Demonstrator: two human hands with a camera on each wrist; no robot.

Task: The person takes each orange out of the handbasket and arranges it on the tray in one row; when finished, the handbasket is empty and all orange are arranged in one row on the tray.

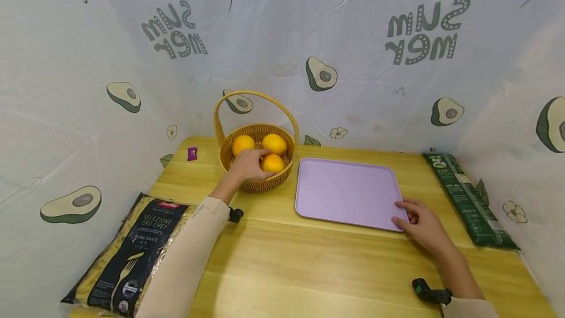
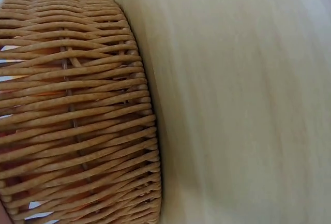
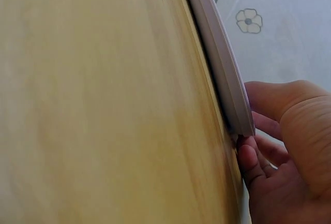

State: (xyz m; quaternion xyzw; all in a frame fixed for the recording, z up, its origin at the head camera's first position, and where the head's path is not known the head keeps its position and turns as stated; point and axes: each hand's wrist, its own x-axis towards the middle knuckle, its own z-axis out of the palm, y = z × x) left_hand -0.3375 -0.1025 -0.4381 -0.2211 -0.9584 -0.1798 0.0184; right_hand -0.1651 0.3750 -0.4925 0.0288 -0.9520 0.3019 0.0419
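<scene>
A wicker basket (image 1: pixel 261 185) with a tall arched handle holds three oranges, one at the back left (image 1: pixel 243 144), one at the back right (image 1: pixel 275 144) and one at the front (image 1: pixel 273 163). My left hand (image 1: pixel 249 165) reaches over the basket's front rim, fingers and thumb curved around the front orange. The left wrist view is filled by the basket's woven side (image 2: pixel 77 110), which hides that hand's grip. At the near right corner of a flat lilac tray (image 1: pixel 348 193), my right hand (image 1: pixel 421 225) pinches the rim, also seen in the right wrist view with fingers at the tray's edge (image 3: pixel 222 63).
A bag of penne pasta (image 1: pixel 141 254) lies at the left, beside my left forearm. Against the right side lies a long green packet (image 1: pixel 470 200). A small purple wrapped candy (image 1: pixel 192 153) sits left of the basket. Patterned cloth (image 1: pixel 353 38) rises behind the wooden table (image 1: pixel 309 269).
</scene>
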